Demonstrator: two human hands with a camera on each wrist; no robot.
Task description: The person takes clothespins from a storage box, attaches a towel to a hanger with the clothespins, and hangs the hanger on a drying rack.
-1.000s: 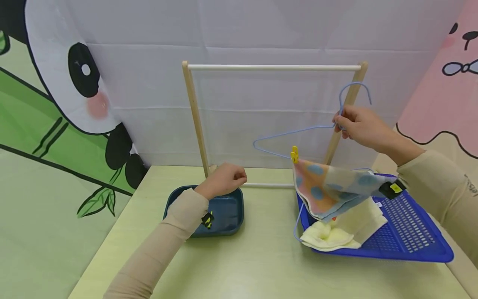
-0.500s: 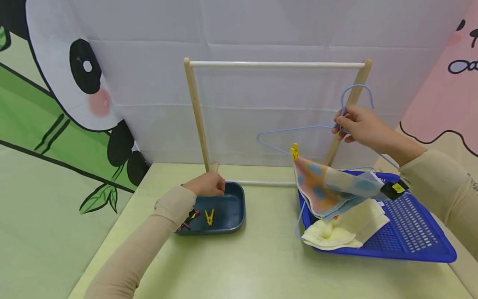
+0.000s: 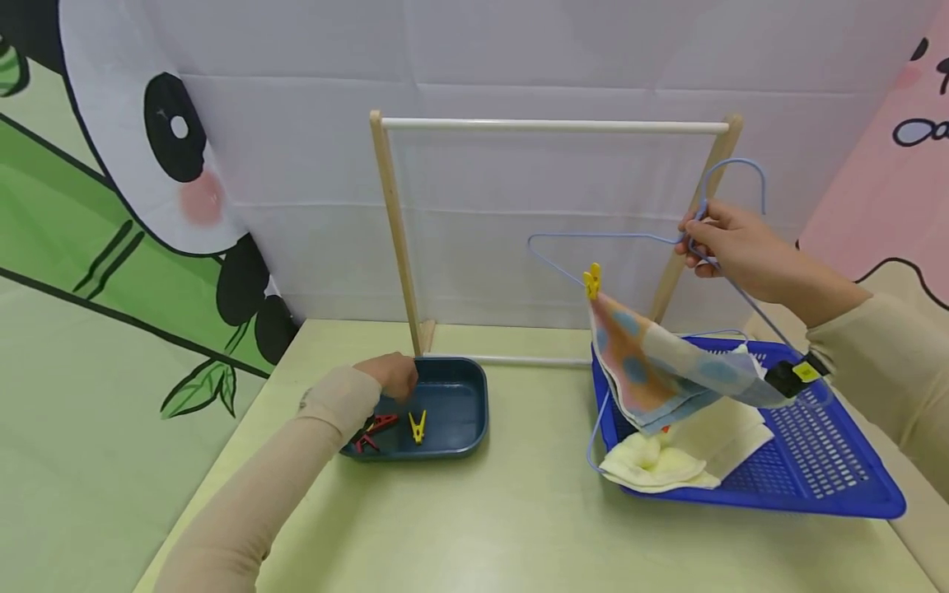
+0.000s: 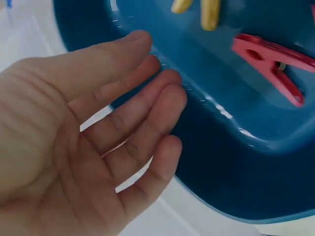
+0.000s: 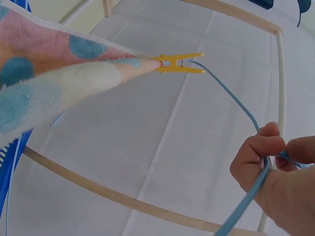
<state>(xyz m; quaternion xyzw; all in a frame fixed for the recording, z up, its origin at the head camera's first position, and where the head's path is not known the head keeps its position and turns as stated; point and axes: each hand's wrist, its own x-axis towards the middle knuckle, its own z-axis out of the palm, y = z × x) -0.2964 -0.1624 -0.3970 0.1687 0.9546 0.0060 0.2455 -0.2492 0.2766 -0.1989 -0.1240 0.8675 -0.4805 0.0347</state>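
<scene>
My right hand grips a blue wire hanger just below its hook. One corner of a dotted towel is fastened to the hanger's left side by a yellow clothespin. The towel sags toward the right. Over the left part of a dark blue tray is my left hand. In the left wrist view its fingers are loosely bent with nothing between them. Inside the tray lie a yellow clothespin and red clothespins, partly hidden by the sleeve in the head view.
A blue perforated basket stands on the right of the table, with a pale yellow cloth over its near left edge. Another blue hanger pokes out of it. Behind stands a rack with a white top bar and wooden posts.
My left hand has moved left and down over the tray, uncovering the clothespins. My right hand has shifted slightly right with the hanger, and the hanging towel has tilted.
</scene>
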